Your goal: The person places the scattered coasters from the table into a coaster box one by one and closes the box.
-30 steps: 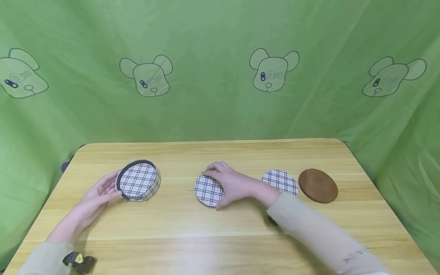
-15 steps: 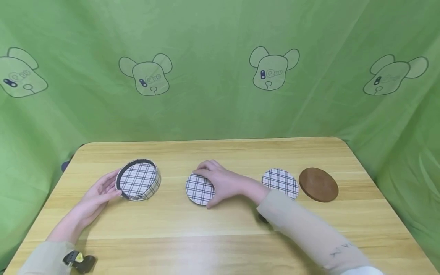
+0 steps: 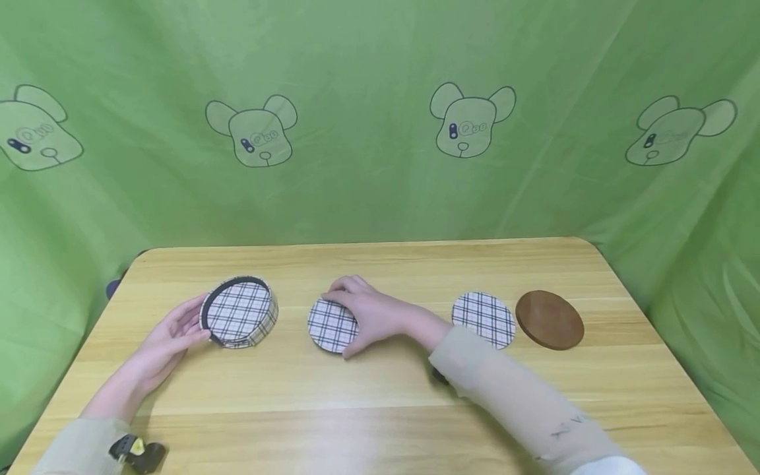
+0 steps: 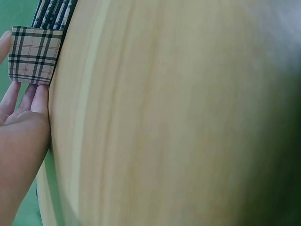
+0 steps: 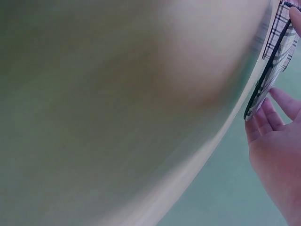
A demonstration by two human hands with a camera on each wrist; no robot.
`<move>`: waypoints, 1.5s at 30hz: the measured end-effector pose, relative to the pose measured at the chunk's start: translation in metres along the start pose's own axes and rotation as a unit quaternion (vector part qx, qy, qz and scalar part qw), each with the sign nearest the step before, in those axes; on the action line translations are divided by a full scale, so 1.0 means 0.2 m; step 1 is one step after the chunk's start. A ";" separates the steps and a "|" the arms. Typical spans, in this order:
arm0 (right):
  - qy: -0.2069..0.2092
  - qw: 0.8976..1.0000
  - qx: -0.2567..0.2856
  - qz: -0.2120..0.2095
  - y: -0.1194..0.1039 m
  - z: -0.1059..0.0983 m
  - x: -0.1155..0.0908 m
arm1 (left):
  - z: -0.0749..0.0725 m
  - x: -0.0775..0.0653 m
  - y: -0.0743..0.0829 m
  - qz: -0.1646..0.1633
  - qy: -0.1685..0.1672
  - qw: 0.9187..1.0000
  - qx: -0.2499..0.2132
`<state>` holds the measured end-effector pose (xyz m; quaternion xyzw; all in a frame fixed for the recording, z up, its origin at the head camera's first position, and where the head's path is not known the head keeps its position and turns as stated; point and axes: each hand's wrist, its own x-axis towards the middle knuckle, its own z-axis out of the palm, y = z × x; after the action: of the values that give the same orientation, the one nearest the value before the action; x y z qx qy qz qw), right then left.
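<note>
A round plaid coaster holder with a dark inner rim stands at the left of the table. My left hand grips its left side, thumb at the near edge. Plaid coasters show in the holder's opening in the left wrist view. My right hand holds a round plaid coaster by its edges, a short gap to the right of the holder. In the right wrist view this coaster appears almost edge-on, tilted, with the holder behind it.
Another plaid coaster lies on the wooden table behind my right forearm. Right of it lies a brown round disc. A green curtain with printed bear heads hangs behind the table and along both sides.
My right hand has moved left with the plaid coaster, closer to the holder. My left hand and the holder have stayed in place.
</note>
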<state>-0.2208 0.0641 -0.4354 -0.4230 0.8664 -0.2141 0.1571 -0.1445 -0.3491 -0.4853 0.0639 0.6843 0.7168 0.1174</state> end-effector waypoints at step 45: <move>0.024 0.999 0.017 -0.015 -0.12 0.04 0.22 | 0.01 0.00 0.00 0.015 -0.003 1.000 -0.010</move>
<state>-0.2261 0.0137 -0.4347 -0.4277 0.8597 -0.2417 0.1400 -0.1434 -0.3468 -0.4848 0.0756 0.6757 0.7250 0.1096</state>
